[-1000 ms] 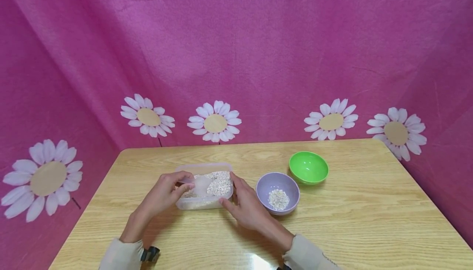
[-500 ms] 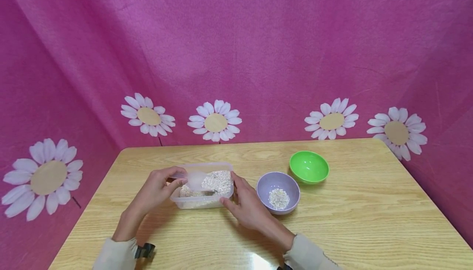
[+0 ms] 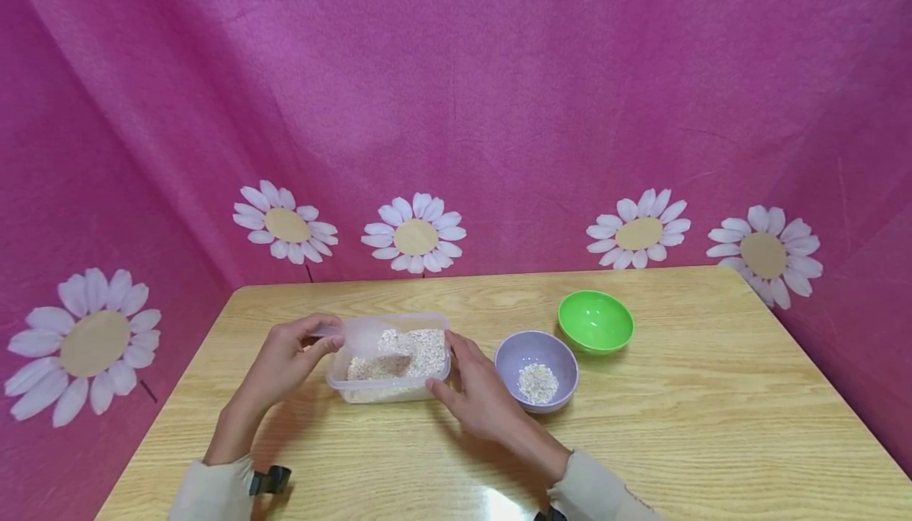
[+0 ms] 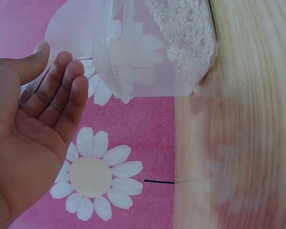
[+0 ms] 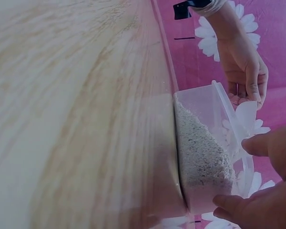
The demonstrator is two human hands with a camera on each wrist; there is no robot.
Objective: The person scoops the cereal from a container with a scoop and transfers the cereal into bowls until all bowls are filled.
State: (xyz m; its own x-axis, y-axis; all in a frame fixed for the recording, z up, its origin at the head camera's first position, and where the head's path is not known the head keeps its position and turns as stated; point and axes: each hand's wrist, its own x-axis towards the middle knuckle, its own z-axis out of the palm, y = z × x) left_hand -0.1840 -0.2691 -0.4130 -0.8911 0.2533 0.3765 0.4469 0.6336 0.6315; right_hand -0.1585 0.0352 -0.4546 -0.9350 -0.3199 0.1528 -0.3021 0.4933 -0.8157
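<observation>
A translucent plastic container (image 3: 388, 391) of rolled oats (image 3: 426, 351) stands on the table, the oats piled higher toward its right end. My left hand (image 3: 288, 359) pinches a translucent scoop (image 4: 69, 31) between thumb and fingers, just above the container's left end. In the right wrist view the scoop (image 5: 246, 114) shows over the rim. With thumb on the near side and fingers on the far side, my right hand (image 3: 480, 394) grips the container's right end. Close to that hand sits a purple bowl (image 3: 504, 359) with a small heap of oats (image 3: 537, 383) inside.
Behind and right of the purple bowl is a green bowl (image 3: 595, 323) with nothing in it. The wooden table (image 3: 684, 410) meets a pink flowered cloth (image 3: 499, 109) along its back and sides.
My left hand has moved left with the scoop, drawing it up out of the oats toward the container's left end. My right hand has stayed on the container.
</observation>
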